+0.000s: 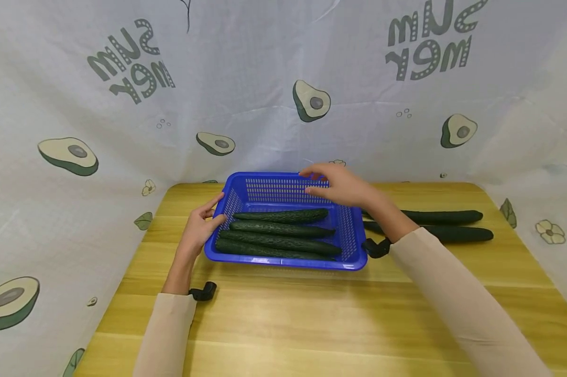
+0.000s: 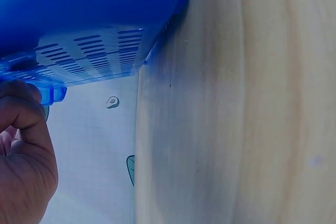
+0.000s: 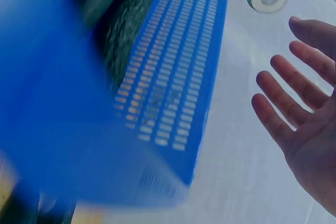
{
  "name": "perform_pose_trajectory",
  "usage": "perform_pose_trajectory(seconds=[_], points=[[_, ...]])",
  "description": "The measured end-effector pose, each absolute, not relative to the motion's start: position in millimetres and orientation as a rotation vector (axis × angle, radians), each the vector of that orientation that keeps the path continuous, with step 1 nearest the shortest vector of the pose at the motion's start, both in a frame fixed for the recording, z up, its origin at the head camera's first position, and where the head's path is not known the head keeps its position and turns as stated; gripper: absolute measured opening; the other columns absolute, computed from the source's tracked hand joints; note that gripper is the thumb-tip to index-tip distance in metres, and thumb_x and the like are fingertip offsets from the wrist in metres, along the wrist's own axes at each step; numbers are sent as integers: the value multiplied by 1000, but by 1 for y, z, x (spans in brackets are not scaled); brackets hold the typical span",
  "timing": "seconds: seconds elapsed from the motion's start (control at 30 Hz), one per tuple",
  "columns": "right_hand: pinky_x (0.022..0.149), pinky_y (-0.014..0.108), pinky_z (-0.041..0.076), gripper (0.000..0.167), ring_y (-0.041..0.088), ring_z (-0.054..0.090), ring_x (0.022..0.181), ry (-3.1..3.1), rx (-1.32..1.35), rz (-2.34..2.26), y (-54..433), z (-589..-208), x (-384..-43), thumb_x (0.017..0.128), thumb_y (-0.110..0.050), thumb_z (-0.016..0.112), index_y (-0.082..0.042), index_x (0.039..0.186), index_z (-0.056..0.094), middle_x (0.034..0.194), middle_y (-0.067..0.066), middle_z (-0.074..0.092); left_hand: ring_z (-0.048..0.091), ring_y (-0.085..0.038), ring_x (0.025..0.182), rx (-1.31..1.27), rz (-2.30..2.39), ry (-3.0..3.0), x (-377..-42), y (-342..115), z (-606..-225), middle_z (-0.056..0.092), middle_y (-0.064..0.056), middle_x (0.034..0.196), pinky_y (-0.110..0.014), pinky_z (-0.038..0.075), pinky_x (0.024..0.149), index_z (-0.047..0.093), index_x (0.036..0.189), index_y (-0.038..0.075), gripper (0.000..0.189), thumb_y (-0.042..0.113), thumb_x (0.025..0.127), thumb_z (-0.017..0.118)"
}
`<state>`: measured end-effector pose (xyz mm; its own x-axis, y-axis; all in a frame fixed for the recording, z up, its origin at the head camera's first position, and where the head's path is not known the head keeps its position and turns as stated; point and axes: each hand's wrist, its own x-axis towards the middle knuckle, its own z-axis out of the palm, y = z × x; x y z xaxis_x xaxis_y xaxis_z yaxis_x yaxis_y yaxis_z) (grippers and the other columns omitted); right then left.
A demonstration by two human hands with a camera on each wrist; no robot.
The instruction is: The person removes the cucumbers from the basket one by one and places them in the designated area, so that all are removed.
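Observation:
A blue plastic basket [image 1: 280, 260] with slotted walls holds several dark green cucumbers [image 1: 283, 242], lying lengthwise side by side. My left hand [image 1: 198, 228] grips the basket's left rim, thumb over the top. In the left wrist view, curled fingers [image 2: 23, 111] of that hand show at the rim. Over the basket's back right part hovers my right hand [image 1: 342, 186], palm down, nothing in it. The right wrist view shows its fingers [image 3: 294, 72] spread and apart from the basket's slotted wall [image 3: 168, 66].
Two more cucumbers, a rear one [image 1: 444, 217] and a front one [image 1: 462, 234], lie on the wooden table [image 1: 283, 324] right of the basket, partly behind my right forearm. A white avocado-print cloth [image 1: 264, 63] hangs behind the table and along its sides.

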<state>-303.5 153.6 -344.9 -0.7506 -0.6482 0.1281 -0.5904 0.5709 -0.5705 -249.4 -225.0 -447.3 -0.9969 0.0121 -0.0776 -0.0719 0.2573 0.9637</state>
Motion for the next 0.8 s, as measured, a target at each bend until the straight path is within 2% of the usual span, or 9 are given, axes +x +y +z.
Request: perform_pose_trajectory(seconds=[0.2,0.37,0.43,0.63,0.8], points=[[106,56,47,45,35,58,126,2620,-1083,-925,126,-353,-317,101,-20,66,-4,142,59,142,17,61,67,-12,58,-58,1898,2414,-250,-227,-448,65,-36,113,-29,59,55,46,156,30,68,8,96,66],[104,54,49,44,36,59,126,2616,-1100,-866,112,-366,-327,101,-18,65,0,141,58,141,19,61,63,-11,55,-43,1889,2449,-253,-226,-448,66,-18,94,-26,57,53,49,154,31,67,9,95,68],[105,54,48,46,36,59,126,2607,-1094,-835,107,-372,-329,101,-19,65,0,142,58,142,19,61,63,-11,54,-44,1895,2461,-252,-225,-447,65,-14,89,-26,57,52,51,153,31,66,8,94,69],[107,52,48,50,35,58,128,2555,-1042,-765,91,-390,-333,101,-25,67,-2,144,57,142,19,61,64,-11,55,-36,1936,2452,-250,-224,-445,67,-21,88,-28,58,53,52,153,29,66,6,93,69],[109,51,48,52,35,59,129,2506,-1022,-710,82,-404,-336,100,-29,68,-4,144,57,141,19,62,67,-13,57,-41,1961,2410,-251,-225,-446,69,-18,87,-31,60,55,52,153,29,66,5,93,69]])
